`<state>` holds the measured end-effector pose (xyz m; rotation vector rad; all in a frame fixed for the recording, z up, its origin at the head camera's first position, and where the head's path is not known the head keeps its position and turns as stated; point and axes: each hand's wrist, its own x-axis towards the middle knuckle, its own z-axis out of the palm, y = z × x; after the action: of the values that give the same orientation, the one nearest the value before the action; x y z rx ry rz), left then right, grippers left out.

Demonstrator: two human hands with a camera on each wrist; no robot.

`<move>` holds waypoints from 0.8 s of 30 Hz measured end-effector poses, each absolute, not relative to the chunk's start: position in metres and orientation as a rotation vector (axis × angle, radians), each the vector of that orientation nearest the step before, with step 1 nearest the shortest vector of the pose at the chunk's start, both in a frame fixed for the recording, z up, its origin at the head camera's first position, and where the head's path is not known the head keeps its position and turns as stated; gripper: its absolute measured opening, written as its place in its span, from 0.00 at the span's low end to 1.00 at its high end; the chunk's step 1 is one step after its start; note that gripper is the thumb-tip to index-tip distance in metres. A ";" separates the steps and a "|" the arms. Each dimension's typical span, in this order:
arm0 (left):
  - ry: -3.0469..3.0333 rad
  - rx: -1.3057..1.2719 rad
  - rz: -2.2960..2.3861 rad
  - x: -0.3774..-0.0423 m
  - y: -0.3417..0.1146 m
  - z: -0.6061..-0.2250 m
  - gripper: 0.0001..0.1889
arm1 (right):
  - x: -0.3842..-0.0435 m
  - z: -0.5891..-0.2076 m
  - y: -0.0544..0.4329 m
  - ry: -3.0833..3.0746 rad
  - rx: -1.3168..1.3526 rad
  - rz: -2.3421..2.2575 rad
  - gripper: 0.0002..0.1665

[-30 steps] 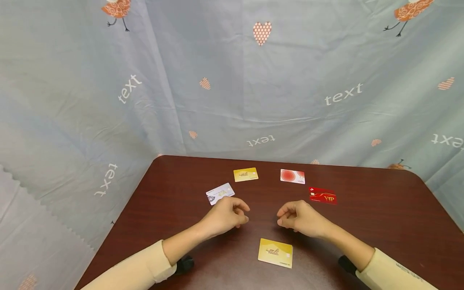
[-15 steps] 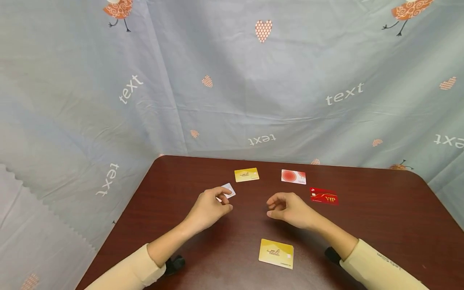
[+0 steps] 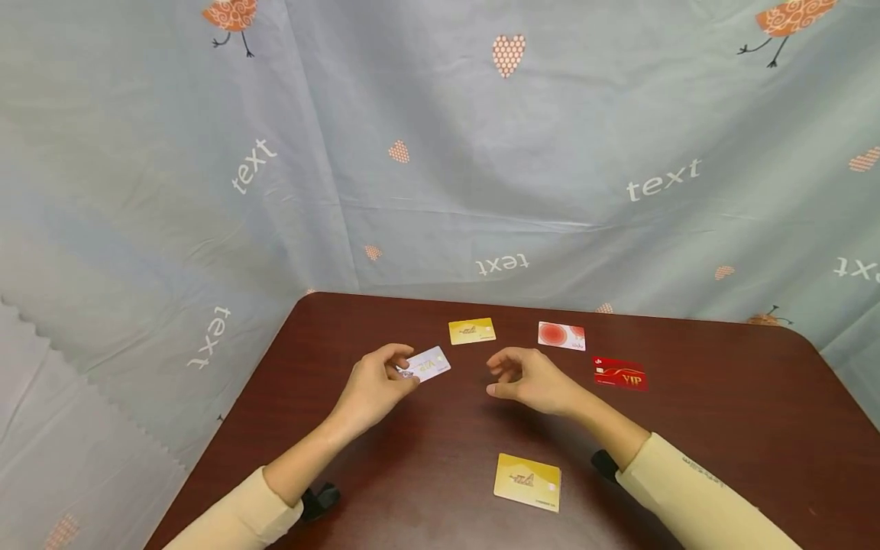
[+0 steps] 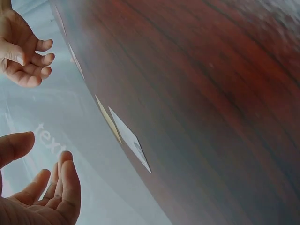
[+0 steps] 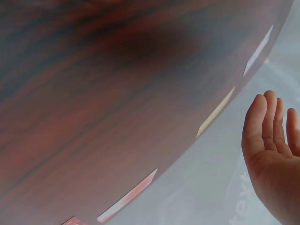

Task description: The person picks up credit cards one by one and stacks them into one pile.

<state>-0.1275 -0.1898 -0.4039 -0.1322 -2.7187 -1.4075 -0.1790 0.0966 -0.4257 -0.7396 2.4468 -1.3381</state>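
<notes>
My left hand hovers at the left edge of a white VIP card, covering one corner of it in the head view. In the left wrist view that white card lies flat on the table, apart from the loosely bent fingers. My right hand is over the middle of the table, thumb and fingers parted around nothing. Behind the two hands lies a yellow card. A second yellow card, perhaps with another under it, rests nearer the body.
To the right of the right hand are a white card with red circles and a red VIP card. The dark brown table has rounded far corners. A patterned grey-blue cloth hangs behind it and along the left.
Both hands have moved left and slightly away from the body. The left hand passed over the white VIP card, uncovering most of it again. The cards stay in place.
</notes>
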 end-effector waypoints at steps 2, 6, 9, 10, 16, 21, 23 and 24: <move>-2.717 -0.114 -1.395 -0.129 -0.194 -0.404 0.24 | -0.182 -0.425 0.092 2.451 -0.732 -1.335 0.26; -2.722 -0.082 -1.369 -0.132 -0.200 -0.404 0.25 | -0.188 -0.427 0.082 2.458 -0.729 -1.328 0.28; -2.731 -0.065 -1.359 -0.134 -0.203 -0.405 0.26 | -0.193 -0.431 0.075 2.458 -0.723 -1.316 0.31; -2.735 -0.057 -1.361 -0.135 -0.203 -0.406 0.26 | -0.194 -0.431 0.073 2.456 -0.712 -1.313 0.32; -2.779 0.016 -1.310 -0.140 -0.205 -0.411 0.28 | -0.204 -0.433 0.059 2.454 -0.654 -1.304 0.36; -2.852 0.077 -1.184 -0.144 -0.206 -0.418 0.28 | -0.214 -0.437 0.048 2.439 -0.618 -1.316 0.36; -2.873 0.080 -1.143 -0.145 -0.207 -0.419 0.28 | -0.217 -0.439 0.044 2.425 -0.610 -1.319 0.36; -2.882 0.084 -1.127 -0.145 -0.207 -0.420 0.28 | -0.219 -0.440 0.042 2.418 -0.608 -1.322 0.36</move>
<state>-0.1454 -0.2067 -0.4201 0.0843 -2.8815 -1.1275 -0.2190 0.0415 -0.4396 -0.6085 2.4177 -1.3224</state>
